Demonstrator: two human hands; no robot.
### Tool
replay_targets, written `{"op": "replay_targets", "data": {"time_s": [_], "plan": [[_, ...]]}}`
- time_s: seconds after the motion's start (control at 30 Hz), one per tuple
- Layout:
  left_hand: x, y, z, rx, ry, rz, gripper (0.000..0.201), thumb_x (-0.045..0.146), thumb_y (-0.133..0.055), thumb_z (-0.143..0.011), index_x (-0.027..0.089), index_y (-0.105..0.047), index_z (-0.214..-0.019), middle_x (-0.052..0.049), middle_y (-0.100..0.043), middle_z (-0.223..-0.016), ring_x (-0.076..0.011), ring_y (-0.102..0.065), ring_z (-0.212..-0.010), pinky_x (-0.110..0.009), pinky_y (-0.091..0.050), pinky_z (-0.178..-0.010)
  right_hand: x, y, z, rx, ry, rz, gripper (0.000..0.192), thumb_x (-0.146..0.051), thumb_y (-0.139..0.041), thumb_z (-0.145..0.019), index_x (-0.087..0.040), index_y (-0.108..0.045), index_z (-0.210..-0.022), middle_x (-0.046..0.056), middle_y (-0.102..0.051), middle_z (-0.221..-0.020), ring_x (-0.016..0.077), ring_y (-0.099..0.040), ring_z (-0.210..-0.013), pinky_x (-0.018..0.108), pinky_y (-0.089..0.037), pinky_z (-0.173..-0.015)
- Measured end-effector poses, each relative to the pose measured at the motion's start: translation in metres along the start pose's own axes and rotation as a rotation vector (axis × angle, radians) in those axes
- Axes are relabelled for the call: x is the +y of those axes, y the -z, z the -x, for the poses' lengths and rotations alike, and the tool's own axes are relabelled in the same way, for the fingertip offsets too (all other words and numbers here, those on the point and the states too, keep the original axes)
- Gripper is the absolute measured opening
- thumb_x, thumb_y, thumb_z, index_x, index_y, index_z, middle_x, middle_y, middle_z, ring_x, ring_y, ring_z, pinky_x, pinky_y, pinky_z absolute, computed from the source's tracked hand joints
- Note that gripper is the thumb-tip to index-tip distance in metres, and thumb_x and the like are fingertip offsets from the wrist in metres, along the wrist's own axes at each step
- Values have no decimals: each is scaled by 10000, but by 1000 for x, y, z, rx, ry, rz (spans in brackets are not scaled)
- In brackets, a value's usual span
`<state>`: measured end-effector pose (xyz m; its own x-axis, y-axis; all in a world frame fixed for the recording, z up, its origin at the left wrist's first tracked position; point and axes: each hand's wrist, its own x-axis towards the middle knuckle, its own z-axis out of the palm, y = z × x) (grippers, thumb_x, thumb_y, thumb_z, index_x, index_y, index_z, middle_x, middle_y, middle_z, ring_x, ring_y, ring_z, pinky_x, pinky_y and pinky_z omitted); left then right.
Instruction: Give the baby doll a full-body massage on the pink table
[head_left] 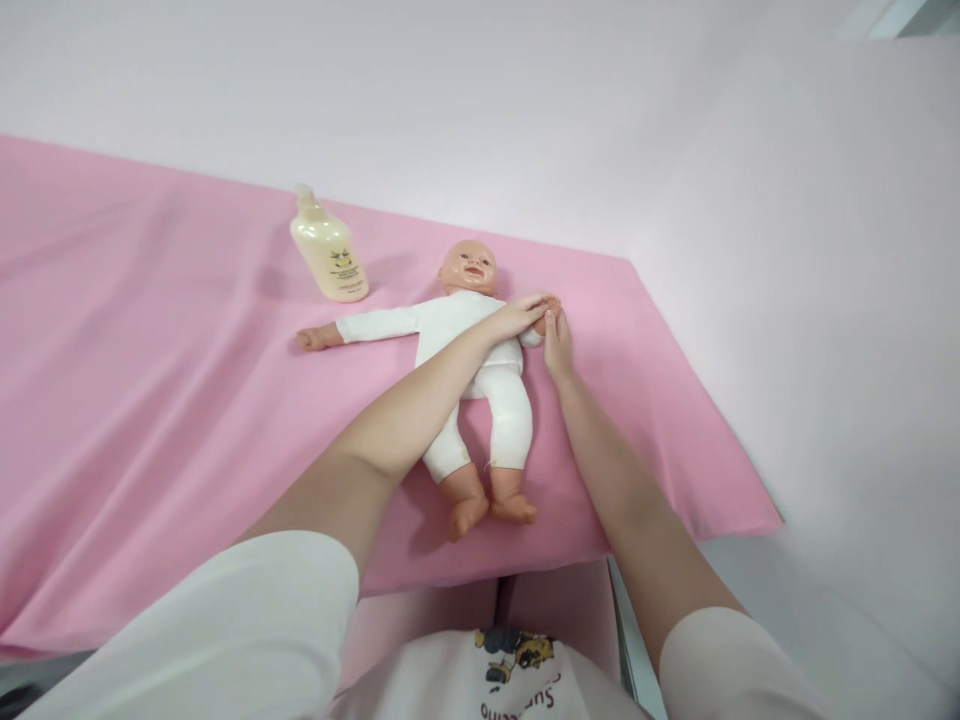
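A baby doll (452,322) with a white cloth body lies on its back, head away from me and feet toward me. My left hand (521,317) reaches across its chest to the doll's hand (550,310) on the right side, fingers laid over it. From the right, my right hand (557,345) closes around the same doll's hand, thumb up against it. Both my hands touch each other there and partly hide that small hand. The doll's other arm stretches out to the left, untouched.
A pale yellow pump bottle (330,250) stands beyond the doll's outstretched arm, on the left. Pink cloth (187,400) covers the table, with folds at left. A white wall (480,110) rises behind, and the table's right edge slants toward me.
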<state>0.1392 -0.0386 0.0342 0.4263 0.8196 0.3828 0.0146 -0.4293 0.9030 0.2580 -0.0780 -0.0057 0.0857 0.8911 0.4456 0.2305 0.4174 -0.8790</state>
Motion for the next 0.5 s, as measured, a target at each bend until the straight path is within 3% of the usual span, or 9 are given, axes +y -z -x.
{"op": "replay_targets", "data": {"time_s": [0.1, 0.23, 0.5], "plan": [[-1, 0, -1, -61, 1, 48, 402, 178, -625, -821, 130, -647, -1219, -126, -697, -1243, -235, -597, -1251, -388, -406, -1134, -4, 0, 3, 58, 14, 45, 631, -667, -267, -968, -209, -498, -1334, 138, -621, -1368, 236, -530, -1380, 443, -428, -1176], [-1, 1, 1, -106, -15, 103, 515, 144, -589, -822, 124, -578, -1337, -142, -658, -1308, -235, -593, -1268, -397, -428, -1119, -9, -1, 5, 69, 61, 39, 577, -629, -267, -978, -239, -438, -1367, 127, -581, -1415, 219, -520, -1393, 433, -426, -1179], [-3, 2, 1, -50, 35, 104, 628, 149, -682, -748, 113, -558, -1363, -154, -660, -1278, -256, -652, -1149, -407, -483, -1045, -18, 1, 3, 89, 10, -36, 483, -467, -379, -991, -243, -378, -1419, 124, -511, -1476, 221, -480, -1416, 457, -344, -1233]]}}
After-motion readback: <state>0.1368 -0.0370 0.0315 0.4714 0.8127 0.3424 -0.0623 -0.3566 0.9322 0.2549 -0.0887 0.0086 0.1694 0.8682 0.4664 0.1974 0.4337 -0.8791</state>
